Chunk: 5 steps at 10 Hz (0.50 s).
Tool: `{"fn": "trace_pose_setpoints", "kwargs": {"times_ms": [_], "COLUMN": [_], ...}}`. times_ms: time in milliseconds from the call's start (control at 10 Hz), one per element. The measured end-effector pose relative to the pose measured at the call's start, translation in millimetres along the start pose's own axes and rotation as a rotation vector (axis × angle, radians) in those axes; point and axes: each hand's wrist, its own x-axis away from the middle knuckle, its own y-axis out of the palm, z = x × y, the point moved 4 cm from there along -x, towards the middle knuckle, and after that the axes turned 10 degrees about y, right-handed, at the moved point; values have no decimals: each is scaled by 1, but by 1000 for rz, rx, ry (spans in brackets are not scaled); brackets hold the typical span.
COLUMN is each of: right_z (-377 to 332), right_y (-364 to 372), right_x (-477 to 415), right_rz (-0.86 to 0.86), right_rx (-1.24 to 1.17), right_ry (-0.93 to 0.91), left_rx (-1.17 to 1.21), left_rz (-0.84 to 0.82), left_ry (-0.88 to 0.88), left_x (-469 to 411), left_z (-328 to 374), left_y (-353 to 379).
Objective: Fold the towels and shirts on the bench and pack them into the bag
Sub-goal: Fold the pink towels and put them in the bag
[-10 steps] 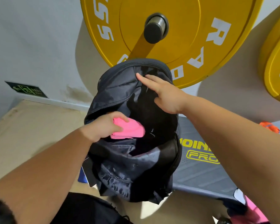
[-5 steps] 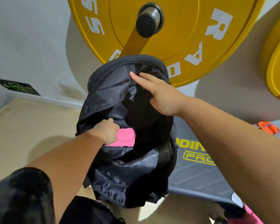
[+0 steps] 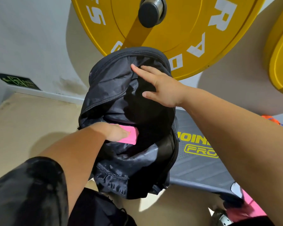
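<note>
The folded pink cloth (image 3: 134, 136), a flat soft rectangle with a neat edge, sits in the mouth of the black bag (image 3: 121, 168), half inside the opening. The left hand (image 3: 112, 132) lies on top of it, fingers stretched along the fabric. The thumb is hidden, so I cannot tell whether the hand pinches the cloth or only presses it. The right hand (image 3: 162, 88) is spread flat and relaxed against the dark lining of the bag's raised upper panel, grasping nothing. The bag is crinkled, slightly glossy nylon with a curved zip line, and it stands on the end of the grey ribbed bench (image 3: 199, 170). More pink fabric (image 3: 250, 204) lies crumpled at the bench's near right. Behind the bag hangs a round, smooth yellow weight plate (image 3: 178, 38).
</note>
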Motion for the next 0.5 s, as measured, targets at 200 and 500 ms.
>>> {"fn": "trace_pose_setpoints", "kwargs": {"times_ms": [200, 500], "right_z": [7, 7], "right_y": [3, 5], "right_x": [1, 7], "right_rz": [14, 54], "right_rx": [0, 13], "right_ry": [-31, -37], "left_rx": [14, 384], "left_rz": [-118, -127], "left_ry": [-9, -200], "left_x": [-12, -8], "left_z": [6, 8], "left_y": [6, 12]}}
